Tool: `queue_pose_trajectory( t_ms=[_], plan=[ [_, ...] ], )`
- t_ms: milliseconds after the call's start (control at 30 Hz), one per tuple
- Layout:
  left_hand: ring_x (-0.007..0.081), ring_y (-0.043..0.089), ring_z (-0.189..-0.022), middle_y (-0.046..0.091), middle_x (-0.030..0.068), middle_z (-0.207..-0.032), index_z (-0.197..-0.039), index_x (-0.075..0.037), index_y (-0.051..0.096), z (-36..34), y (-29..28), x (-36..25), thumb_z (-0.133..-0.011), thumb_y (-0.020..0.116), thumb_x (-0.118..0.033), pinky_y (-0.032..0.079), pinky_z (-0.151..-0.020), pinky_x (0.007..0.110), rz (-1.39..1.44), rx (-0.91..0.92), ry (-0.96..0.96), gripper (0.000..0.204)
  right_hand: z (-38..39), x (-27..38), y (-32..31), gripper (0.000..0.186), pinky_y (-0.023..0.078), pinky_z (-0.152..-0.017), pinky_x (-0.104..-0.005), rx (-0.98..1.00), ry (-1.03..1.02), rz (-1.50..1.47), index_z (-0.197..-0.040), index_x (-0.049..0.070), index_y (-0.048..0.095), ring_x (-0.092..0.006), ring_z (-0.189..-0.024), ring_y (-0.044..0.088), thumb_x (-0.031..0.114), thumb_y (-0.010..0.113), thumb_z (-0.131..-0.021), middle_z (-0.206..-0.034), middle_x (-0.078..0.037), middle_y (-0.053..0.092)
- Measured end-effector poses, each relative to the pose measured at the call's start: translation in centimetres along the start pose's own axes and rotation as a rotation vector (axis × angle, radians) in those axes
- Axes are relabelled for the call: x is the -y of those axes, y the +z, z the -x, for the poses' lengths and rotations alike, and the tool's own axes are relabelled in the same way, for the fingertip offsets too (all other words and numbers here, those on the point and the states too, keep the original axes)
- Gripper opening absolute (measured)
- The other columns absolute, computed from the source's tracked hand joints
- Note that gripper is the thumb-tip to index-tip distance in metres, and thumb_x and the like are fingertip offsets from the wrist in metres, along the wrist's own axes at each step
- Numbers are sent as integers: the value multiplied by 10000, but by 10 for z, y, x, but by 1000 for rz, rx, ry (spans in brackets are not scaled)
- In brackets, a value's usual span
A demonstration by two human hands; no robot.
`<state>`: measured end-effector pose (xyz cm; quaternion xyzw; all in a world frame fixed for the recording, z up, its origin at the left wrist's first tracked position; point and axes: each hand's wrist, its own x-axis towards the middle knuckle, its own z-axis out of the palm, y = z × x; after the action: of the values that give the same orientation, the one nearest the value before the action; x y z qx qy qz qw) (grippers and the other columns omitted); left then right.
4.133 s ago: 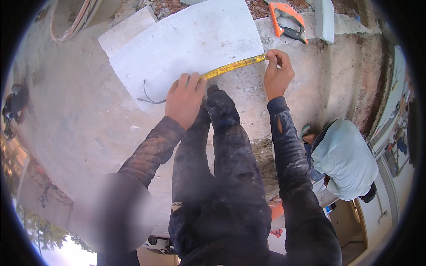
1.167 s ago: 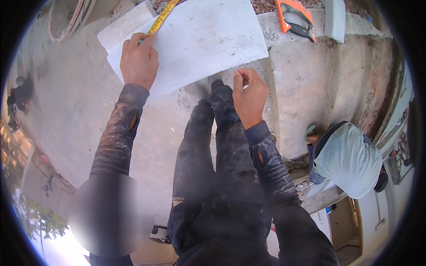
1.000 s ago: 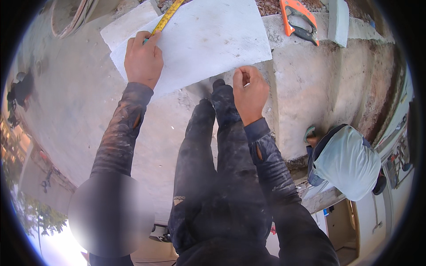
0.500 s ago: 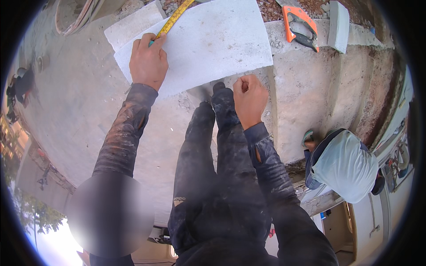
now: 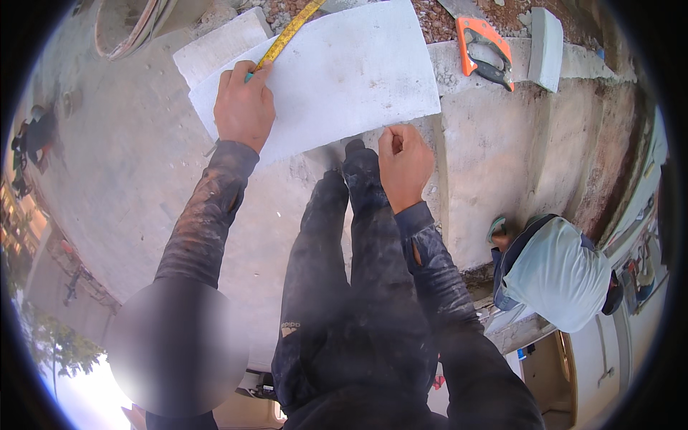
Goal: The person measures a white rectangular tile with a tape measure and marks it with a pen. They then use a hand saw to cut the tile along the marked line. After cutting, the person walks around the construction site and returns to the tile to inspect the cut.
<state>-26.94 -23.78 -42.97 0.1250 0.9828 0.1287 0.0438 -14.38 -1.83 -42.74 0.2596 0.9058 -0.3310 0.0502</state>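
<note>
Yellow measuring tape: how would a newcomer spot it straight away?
Find the large white slab at the top centre. Near its left end is the person's left hand; the tape runs from that hand up and right to the picture's top edge. Its narrow, bright yellow strip sets it apart from the broad, pale slab.

We see a matt, finely pitted white slab (image 5: 351, 72); scuffed yellow measuring tape (image 5: 290, 32); smooth orange plastic on the saw handle (image 5: 466, 54); rough, stony gravel (image 5: 437, 16); dusty, concrete-like floor (image 5: 136, 158); and matt, dirt-smudged cloth trousers (image 5: 380, 265)
</note>
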Motion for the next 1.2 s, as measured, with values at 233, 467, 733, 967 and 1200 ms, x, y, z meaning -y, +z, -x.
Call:
queue_pose_trajectory(
  t_ms=[233,467,733,967,1200],
  plan=[
    [258,559,-909,598,55,-1010,-1065,-84,708,-4,-2,-3,-774,621,-21,512,-768,372,46,-23,4,310,-10,-34,-33,140,485,-567,-291,-80,3,-43,-899,6,672,-142,-589,621,142,639,-893,-712,-82,662],
    [259,553,-914,592,64,-1026,-1088,-73,697,-17,-7,-12,-771,617,-8,510,-774,371,37,16,-5,333,-123,-57,-84,201,482,-559,-280,-196,6,-21,-936,-17,676,-125,-583,608,178,630,-921,-705,-80,655],
    [277,547,-958,586,73,-1052,-1105,-73,689,-24,-5,-15,-763,603,9,501,-802,382,72,39,-30,362,-285,-63,-130,254,500,-612,-310,-199,20,-390,-989,-54,661,-184,-638,644,184,642,-903,-779,-129,682],
    [280,558,-937,598,95,-1043,-1120,-53,685,-32,-10,-12,-785,601,17,496,-804,383,107,93,-49,352,-285,-79,-115,301,470,-813,-414,-186,-308,194,-988,-11,649,-313,-874,603,268,670,-876,-940,-148,620],
    [285,566,-933,603,82,-1002,-1079,-66,691,-103,-22,16,-790,594,-5,498,-802,388,21,43,-134,311,-227,-106,-99,440,366,-946,-461,297,-446,626,-1097,69,576,-285,-1051,532,263,766,-751,-1087,-97,577]
  ],
)
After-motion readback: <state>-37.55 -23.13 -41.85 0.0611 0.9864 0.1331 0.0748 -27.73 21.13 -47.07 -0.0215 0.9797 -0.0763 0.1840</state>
